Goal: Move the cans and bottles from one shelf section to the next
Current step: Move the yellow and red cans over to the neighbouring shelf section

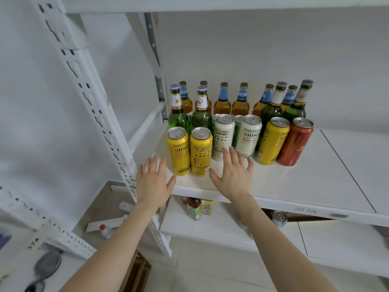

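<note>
Nearest the camera, a person's left hand (152,182) and right hand (232,175) hover with fingers spread wide and hold nothing, just right of the perforated white upright (101,114), at the front edge of the shelf (294,186).

Just beyond the fingertips, still close to the upright, stand two yellow cans (178,151). A pair of white cans (249,137), a third yellow can (272,142) and a red can (295,142) run on away from it. Green bottles (177,114) rise behind, and amber bottles (222,102) line the back wall.

Every drink in view is bunched at the upright's end of the shelf. The board past the seam (349,169), farther from the upright, carries nothing within the frame. By that showing the move has likely not begun and the whole stock is left to shift, though which section is the destination cannot be told.

More cans behind the white pair are mostly hidden. The lower-shelf items (194,209), below and right of the upright, are partly cut off by the shelf edge and a forearm. The handwriting on the shelf lip is hard to read.
</note>
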A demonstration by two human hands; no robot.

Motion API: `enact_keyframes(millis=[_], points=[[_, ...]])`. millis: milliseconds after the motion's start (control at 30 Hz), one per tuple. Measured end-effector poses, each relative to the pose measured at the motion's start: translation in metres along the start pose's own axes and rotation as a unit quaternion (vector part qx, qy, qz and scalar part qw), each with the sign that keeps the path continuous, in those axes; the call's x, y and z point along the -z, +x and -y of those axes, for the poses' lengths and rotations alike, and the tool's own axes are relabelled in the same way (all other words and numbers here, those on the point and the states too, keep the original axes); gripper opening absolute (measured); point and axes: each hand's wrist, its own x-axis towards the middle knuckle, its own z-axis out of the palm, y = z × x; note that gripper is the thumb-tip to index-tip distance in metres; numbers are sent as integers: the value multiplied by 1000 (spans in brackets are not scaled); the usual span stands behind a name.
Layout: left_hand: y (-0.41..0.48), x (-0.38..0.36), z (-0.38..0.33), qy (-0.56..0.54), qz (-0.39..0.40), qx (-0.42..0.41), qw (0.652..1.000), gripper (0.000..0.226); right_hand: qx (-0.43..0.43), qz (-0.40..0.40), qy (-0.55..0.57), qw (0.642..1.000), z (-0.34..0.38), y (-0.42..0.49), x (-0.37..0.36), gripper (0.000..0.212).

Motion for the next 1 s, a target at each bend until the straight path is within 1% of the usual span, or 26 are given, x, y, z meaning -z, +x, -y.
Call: enact_keyframes(millis=[233,367,433,467,500,533,600,667,767,867,933,1000], points=[[36,-6,3,-24,-13,-15,999,73,27,-6,2,1000,10,24,-18,74],[50,-14,4,-38,5,-22,999,82,38,21,26,999,12,34,-26,83],[55,-18,6,-105,31,-19,994,79,34,40,51,997,13,39,-30,81],[57,-19,6,-172,50,-8,984,76,31,54,83,995,12,42,-33,76],[59,-19,6,-248,74,10,966,72,24,76,141,987,11,45,-35,71],[61,-19,5,-315,98,30,944,70,13,107,220,969,10,48,-37,66],[66,-19,4,-400,135,68,904,72,-20,164,366,916,8,54,-38,62],[73,-20,3,-458,162,104,868,79,-52,193,439,876,7,58,-40,60],[81,-21,4,-525,183,132,820,83,-80,215,505,832,5,63,-45,63],[83,-21,4,-549,183,133,805,76,-91,223,554,797,5,64,-44,63],[81,-22,2,-557,177,134,801,77,-95,224,568,786,5,64,-42,63],[77,-23,2,-563,173,138,796,81,-99,223,572,783,5,61,-39,63]])
